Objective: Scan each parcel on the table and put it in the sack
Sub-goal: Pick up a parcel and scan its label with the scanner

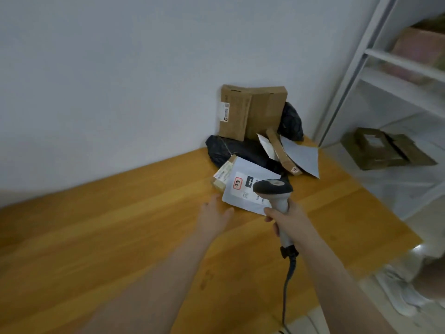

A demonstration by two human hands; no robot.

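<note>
A pile of parcels lies at the far right of the wooden table (120, 237), against the wall. Nearest me is a white mailer (243, 182) with a red-framed label. Beside it sits a small tan box (222, 177). Behind them lie a black bag (236, 150), a tall cardboard box (252, 112), a narrow cardboard box (281, 150) and a grey envelope (303, 157). My right hand (289, 220) grips a handheld barcode scanner (274, 189), its head over the white mailer. My left hand (214, 213) stretches out, fingers straight, just short of the mailer's near corner.
A white shelving unit (397, 59) stands to the right with cardboard boxes (382, 148) on its shelves. The scanner's cable (286, 285) hangs down off the table's near edge. A white sack-like material (397, 292) lies on the floor at the lower right.
</note>
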